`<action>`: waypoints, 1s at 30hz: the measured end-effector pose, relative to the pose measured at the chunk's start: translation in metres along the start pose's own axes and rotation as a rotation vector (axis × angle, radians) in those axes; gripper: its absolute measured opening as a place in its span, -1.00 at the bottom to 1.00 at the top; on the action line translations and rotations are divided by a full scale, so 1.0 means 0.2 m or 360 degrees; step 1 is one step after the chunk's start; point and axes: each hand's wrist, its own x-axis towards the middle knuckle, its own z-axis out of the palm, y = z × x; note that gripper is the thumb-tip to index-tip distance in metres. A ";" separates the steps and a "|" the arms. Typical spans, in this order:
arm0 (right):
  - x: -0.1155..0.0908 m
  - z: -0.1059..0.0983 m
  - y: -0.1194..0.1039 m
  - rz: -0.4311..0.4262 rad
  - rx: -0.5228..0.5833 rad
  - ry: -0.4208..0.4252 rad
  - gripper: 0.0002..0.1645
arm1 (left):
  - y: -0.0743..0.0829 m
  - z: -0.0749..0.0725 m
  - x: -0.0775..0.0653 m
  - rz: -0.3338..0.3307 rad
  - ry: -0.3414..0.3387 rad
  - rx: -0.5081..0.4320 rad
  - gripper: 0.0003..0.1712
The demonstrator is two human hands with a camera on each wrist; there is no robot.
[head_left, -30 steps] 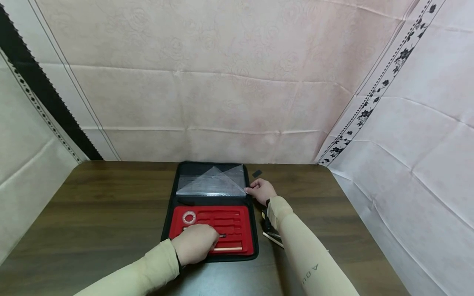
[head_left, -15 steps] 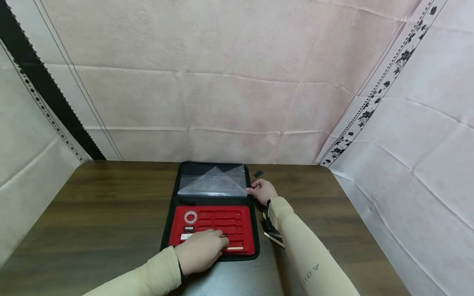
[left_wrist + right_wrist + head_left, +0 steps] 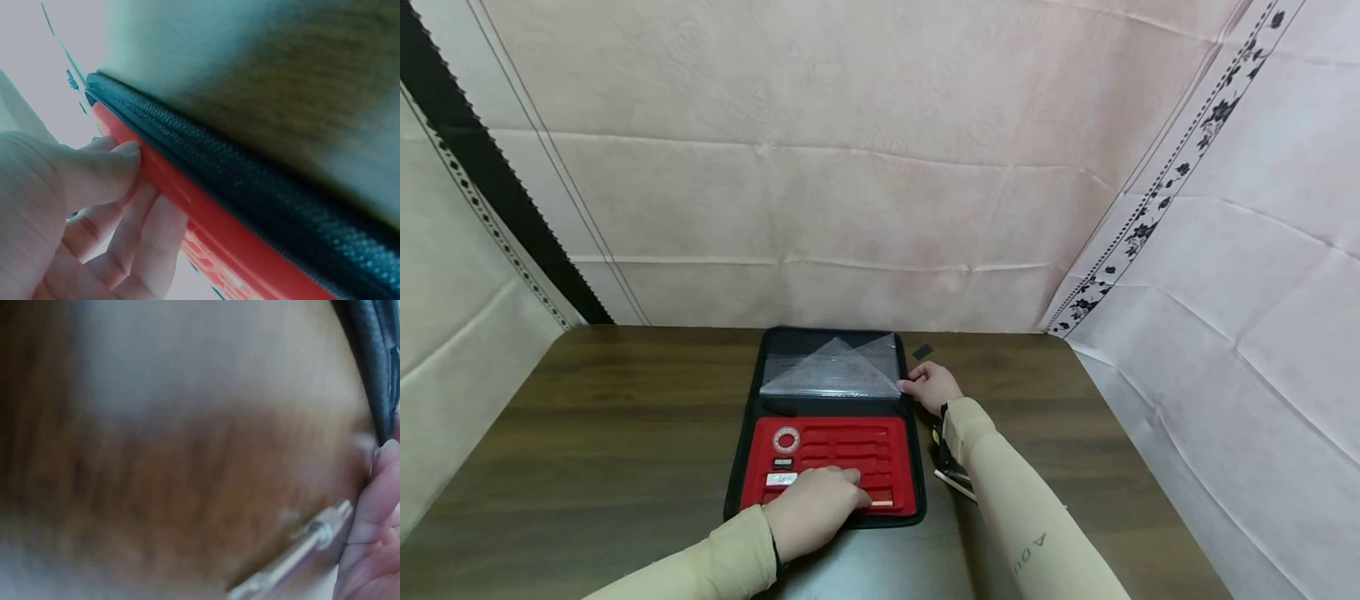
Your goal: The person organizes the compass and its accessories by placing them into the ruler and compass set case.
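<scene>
An unzipped black case (image 3: 917,467) lies flat, its red moulded tray (image 3: 895,442) at the near side. My left hand (image 3: 816,504) reaches over that tray, bent fingers touching it and hiding some slots. In the left wrist view the thumb rests along the red edge, with no object showing between thumb and fingers. A pale stick (image 3: 882,503) sits just beyond the left thumb. On the lid side, a clear plastic sheet (image 3: 827,379) stands up in two peaks. My right hand (image 3: 931,387) pinches its right corner by the case edge.
In the tray are a white ring (image 3: 786,440), a small black-and-white piece (image 3: 782,463) and a white block (image 3: 781,479). Slim metal tools (image 3: 953,483) lie beneath my right forearm. A dark flat piece (image 3: 922,352) lies near the table's (image 3: 647,417) far edge.
My left hand has shifted right and slightly nearer, uncovering the white block and black-and-white piece. A dark tip beside its fingers no longer shows. The right hand stays at the sheet's corner.
</scene>
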 end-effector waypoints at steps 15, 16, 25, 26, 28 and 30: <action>-0.02 0.00 -0.02 -0.0021 -0.0050 -0.0001 -0.62 | -0.02 -0.01 -0.05 -0.0141 0.0031 -0.0182 -0.79; -0.02 0.00 -0.02 -0.0029 -0.0046 0.0001 -0.61 | -0.03 -0.03 -0.05 -0.0153 0.0029 -0.0233 -0.82; -0.02 -0.01 -0.01 -0.0011 -0.0051 0.0017 -0.60 | -0.50 -0.18 -0.12 -0.0837 0.0345 -0.0587 -0.66; -0.03 -0.01 -0.01 -0.0012 -0.0047 0.0007 -0.60 | -0.57 -0.18 -0.13 -0.0938 0.0355 -0.0647 -0.58; -0.03 -0.01 -0.02 -0.0007 -0.0037 -0.0007 -0.59 | -0.69 -0.18 -0.15 -0.1094 0.0349 -0.0744 -0.41; -0.03 -0.01 -0.02 0.0003 -0.0027 -0.0001 -0.59 | -0.79 -0.18 -0.15 -0.1163 0.0314 -0.0851 -0.28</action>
